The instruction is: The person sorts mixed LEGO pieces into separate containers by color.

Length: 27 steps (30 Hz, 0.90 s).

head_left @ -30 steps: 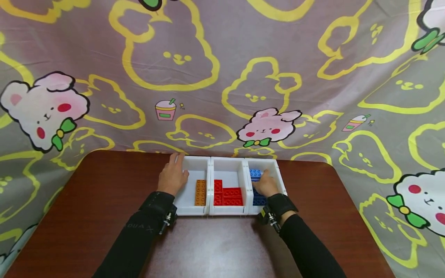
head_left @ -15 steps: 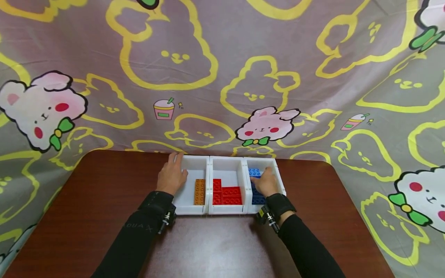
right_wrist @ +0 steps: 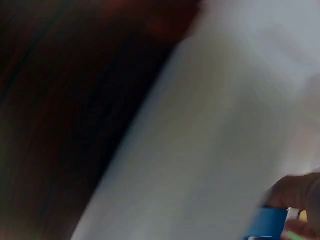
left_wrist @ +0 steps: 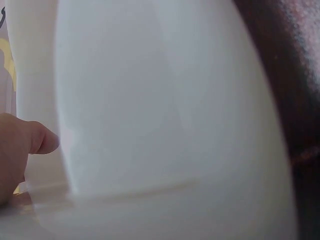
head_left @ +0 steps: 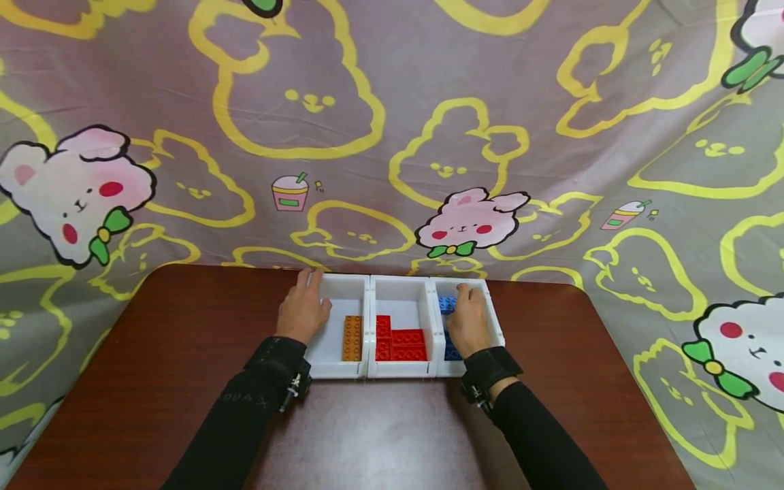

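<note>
My left hand (head_left: 303, 309) grips the left wall of the left white bin (head_left: 333, 371), thumb inside. In the left wrist view the thumb (left_wrist: 44, 139) shows beside the pale plastic. An orange brick (head_left: 352, 338) lies along that bin's right side. My right hand (head_left: 470, 323) is down in the right white bin (head_left: 497, 320), its fingers pinching a blue brick (right_wrist: 270, 222), seen at the lower right of the right wrist view. Farther back in this bin shows a lighter blue brick (head_left: 447, 304); dark blue bricks (head_left: 452, 350) lie partly hidden under the hand.
Between them stands the middle white bin (head_left: 401, 369), with one red brick (head_left: 383, 338) lengthwise and two crosswise. The three bins stand side by side on a brown table (head_left: 392, 435). A patterned cloth (head_left: 367, 170) hangs close behind the table's far edge.
My right hand has turned at the wrist inside the right bin, its fingers now pointing toward the back and the thumb hidden. The left hand has stayed on the left bin's wall.
</note>
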### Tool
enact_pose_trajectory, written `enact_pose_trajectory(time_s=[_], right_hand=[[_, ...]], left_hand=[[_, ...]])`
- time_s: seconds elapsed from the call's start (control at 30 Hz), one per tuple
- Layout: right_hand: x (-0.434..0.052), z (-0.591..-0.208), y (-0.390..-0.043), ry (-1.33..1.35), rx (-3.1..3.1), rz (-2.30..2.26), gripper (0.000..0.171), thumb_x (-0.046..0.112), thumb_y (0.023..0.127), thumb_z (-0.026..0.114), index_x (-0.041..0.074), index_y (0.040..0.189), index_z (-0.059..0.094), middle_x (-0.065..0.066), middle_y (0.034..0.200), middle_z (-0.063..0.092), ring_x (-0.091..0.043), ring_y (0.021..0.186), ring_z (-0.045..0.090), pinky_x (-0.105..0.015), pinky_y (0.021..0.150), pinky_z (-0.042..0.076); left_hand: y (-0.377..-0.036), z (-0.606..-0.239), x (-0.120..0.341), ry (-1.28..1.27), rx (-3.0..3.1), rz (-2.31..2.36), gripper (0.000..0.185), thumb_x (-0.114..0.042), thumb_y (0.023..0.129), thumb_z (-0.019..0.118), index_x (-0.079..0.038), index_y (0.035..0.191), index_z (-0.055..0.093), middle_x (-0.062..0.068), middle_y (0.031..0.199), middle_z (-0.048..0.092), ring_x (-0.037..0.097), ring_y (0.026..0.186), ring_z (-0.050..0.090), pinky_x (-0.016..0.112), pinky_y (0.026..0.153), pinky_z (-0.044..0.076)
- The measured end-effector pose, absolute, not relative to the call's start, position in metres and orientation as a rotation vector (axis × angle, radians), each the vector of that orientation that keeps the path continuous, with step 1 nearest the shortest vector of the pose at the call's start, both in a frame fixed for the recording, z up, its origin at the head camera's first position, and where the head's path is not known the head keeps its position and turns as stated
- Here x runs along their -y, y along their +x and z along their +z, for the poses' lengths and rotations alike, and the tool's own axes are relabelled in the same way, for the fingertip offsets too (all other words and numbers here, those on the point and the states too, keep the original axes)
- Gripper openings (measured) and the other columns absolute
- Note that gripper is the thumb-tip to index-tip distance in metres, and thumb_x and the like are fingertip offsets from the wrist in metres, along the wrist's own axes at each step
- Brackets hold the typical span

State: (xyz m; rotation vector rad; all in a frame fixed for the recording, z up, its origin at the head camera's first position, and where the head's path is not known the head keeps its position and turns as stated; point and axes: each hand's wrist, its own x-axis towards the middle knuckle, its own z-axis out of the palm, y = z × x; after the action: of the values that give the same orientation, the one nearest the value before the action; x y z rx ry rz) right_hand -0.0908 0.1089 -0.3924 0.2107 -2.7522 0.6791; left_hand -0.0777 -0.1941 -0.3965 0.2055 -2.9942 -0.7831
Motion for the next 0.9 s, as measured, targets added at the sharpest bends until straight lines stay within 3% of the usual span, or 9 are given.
enact_pose_trajectory(time_s=[0.2,0.33,0.47,0.6,0.7,0.9], right_hand=[[-0.114,-0.397,-0.091,0.311,2.804,0.642,0.03,-0.006,0.086,0.078,-0.01,0.111,0.063,-0.029,0.107,0.061,-0.044,0.101,0.064,-0.054,0.087,0.057],[-0.114,-0.397,-0.093,0.331,2.82,0.663,0.013,0.0,0.09,0.076,-0.007,0.099,0.07,-0.025,0.098,0.065,-0.042,0.095,0.067,-0.051,0.084,0.058],[-0.117,-0.402,-0.095,0.357,2.838,0.73,0.008,-0.002,0.092,0.072,-0.006,0.099,0.072,-0.023,0.094,0.068,-0.039,0.09,0.069,-0.05,0.081,0.059],[-0.123,-0.402,-0.095,0.325,2.838,0.794,0.011,-0.005,0.092,0.069,-0.008,0.103,0.07,-0.024,0.092,0.068,-0.039,0.087,0.067,-0.052,0.079,0.056],[-0.126,-0.395,-0.093,0.198,2.905,0.765,0.02,-0.004,0.091,0.072,-0.01,0.109,0.068,-0.029,0.099,0.067,-0.043,0.093,0.066,-0.054,0.083,0.055],[-0.125,-0.386,-0.092,-0.079,3.149,0.755,0.051,0.006,0.093,0.077,-0.01,0.136,0.053,-0.038,0.132,0.057,-0.05,0.122,0.059,-0.057,0.102,0.051]], left_hand=[[-0.08,-0.398,0.192,0.21,2.993,-0.771,0.063,-0.015,0.101,0.065,-0.007,0.157,0.037,0.02,0.162,0.035,0.048,0.123,0.059,0.062,0.098,0.053],[-0.08,-0.398,0.191,0.217,2.995,-0.769,0.063,-0.015,0.101,0.065,-0.007,0.157,0.037,0.02,0.162,0.034,0.048,0.124,0.059,0.061,0.099,0.053],[-0.08,-0.399,0.191,0.217,3.001,-0.777,0.063,-0.015,0.101,0.065,-0.007,0.157,0.037,0.021,0.162,0.034,0.048,0.124,0.059,0.061,0.099,0.053],[-0.08,-0.399,0.19,0.214,3.001,-0.783,0.063,-0.015,0.101,0.065,-0.007,0.157,0.037,0.021,0.162,0.034,0.048,0.124,0.059,0.061,0.099,0.053],[-0.08,-0.399,0.189,0.2,2.993,-0.78,0.062,-0.015,0.101,0.065,-0.006,0.157,0.038,0.021,0.161,0.035,0.049,0.123,0.06,0.062,0.098,0.053],[-0.078,-0.399,0.192,0.194,2.971,-0.773,0.061,-0.013,0.1,0.065,-0.005,0.155,0.04,0.022,0.16,0.037,0.05,0.121,0.06,0.063,0.096,0.053]])
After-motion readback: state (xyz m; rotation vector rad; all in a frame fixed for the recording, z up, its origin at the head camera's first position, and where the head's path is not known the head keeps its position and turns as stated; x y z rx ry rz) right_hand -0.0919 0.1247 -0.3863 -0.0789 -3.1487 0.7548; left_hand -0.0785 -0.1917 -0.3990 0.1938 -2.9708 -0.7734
